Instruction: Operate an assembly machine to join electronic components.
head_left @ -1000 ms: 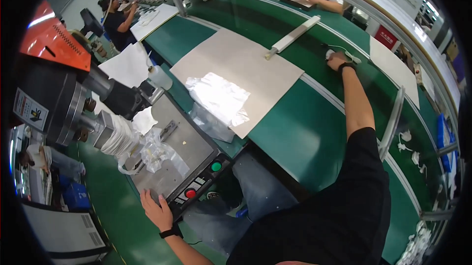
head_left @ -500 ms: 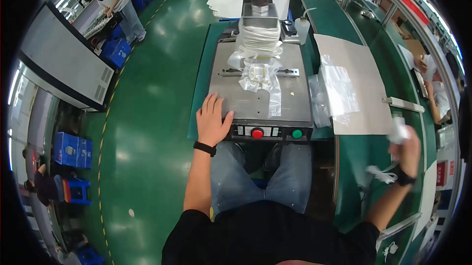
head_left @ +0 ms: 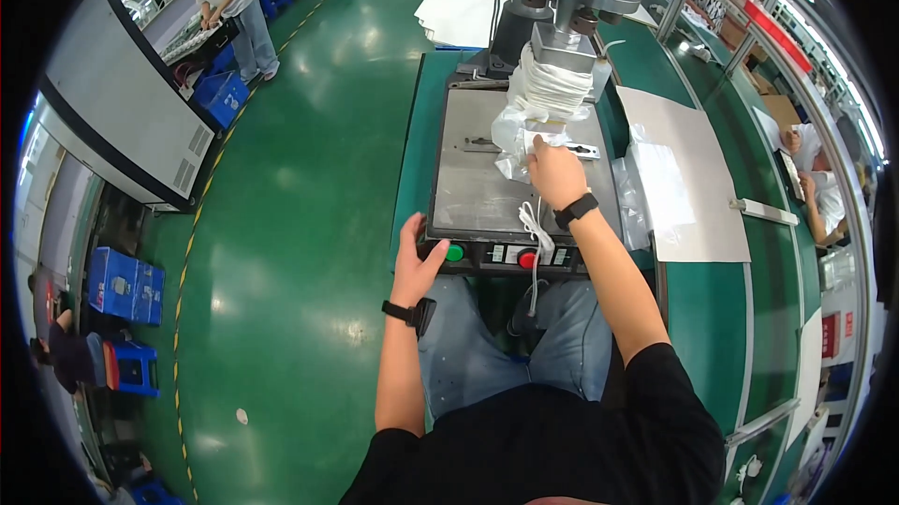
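Note:
My right hand (head_left: 558, 175) reaches over the press's metal plate (head_left: 468, 194), fingers closed on a small white block that they mostly hide. A bundled white cord (head_left: 533, 222) hangs below that hand, over the plate's front edge. Just beyond the fingertips, clear plastic film (head_left: 510, 133) covers the fixture, and a slotted metal bar (head_left: 585, 151) shows beside it. Above hangs the press head (head_left: 567, 48), its lower part wrapped in white material (head_left: 551, 83). At the front left corner, next to the green button (head_left: 454, 253), my left hand (head_left: 413, 266) rests empty with thumb and fingers apart.
A red button (head_left: 527, 259) sits on the front panel. Right of the press, clear plastic bags (head_left: 663, 188) lie on a cardboard sheet (head_left: 721, 196). White sheets (head_left: 459, 4) are stacked behind at the left. Co-workers sit or stand farther off on both sides.
My right hand has moved from the right bench to the fixture, carrying the white block and its cord. My left hand stays by the front left corner. The view has shifted left.

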A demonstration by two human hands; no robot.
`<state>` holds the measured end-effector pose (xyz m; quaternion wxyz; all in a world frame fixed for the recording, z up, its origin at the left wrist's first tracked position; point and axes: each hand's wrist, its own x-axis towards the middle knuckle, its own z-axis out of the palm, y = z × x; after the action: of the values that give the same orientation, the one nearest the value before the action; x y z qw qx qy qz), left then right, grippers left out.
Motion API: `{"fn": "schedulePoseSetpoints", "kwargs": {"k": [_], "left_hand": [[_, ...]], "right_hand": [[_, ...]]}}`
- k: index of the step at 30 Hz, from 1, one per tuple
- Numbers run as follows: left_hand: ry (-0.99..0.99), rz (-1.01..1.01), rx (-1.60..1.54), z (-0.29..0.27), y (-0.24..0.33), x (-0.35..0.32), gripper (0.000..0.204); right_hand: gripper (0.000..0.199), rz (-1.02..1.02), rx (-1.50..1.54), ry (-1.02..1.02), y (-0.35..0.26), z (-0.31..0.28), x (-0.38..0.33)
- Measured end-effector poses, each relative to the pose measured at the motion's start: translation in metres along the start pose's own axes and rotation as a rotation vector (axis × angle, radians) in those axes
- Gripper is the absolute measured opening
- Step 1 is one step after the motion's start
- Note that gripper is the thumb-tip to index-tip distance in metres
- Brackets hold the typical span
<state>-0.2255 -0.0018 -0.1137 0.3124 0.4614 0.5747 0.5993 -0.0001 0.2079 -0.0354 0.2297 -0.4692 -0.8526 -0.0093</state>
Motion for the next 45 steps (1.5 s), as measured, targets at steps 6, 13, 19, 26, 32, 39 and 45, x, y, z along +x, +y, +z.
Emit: {"fn": "schedulePoseSetpoints", "kwargs": {"k": [6,13,19,26,32,39,45], "left_hand": [[-0.103,0.067,0.020,-0.012,-0.032,-0.012,0.065],[-0.114,0.018,0.064,-0.010,-0.030,-0.009,0.066],[-0.082,0.028,0.065,-0.002,-0.023,-0.013,0.066],[-0.071,-0.005,0.027,0.003,-0.017,-0.012,0.065],[-0.048,0.022,-0.010,0.007,-0.017,-0.012,0.064],[-0.010,-0.042,0.023,0.012,-0.008,-0.014,0.063],[-0.016,-0.019,0.049,0.012,-0.008,-0.013,0.064]], "right_hand": [[0.038,0.167,-0.006,-0.104,-0.020,-0.004,0.002],[0.052,-0.001,-0.080,-0.149,-0.007,-0.032,0.000],[0.054,-0.072,-0.100,-0.128,0.002,-0.030,-0.007],[0.029,0.135,0.525,0.037,0.031,-0.090,-0.096],[0.035,0.535,0.687,0.076,0.022,-0.055,-0.196],[0.027,0.347,0.717,0.068,0.024,-0.049,-0.198],[0.022,0.262,0.694,0.049,0.028,-0.045,-0.203]]}}
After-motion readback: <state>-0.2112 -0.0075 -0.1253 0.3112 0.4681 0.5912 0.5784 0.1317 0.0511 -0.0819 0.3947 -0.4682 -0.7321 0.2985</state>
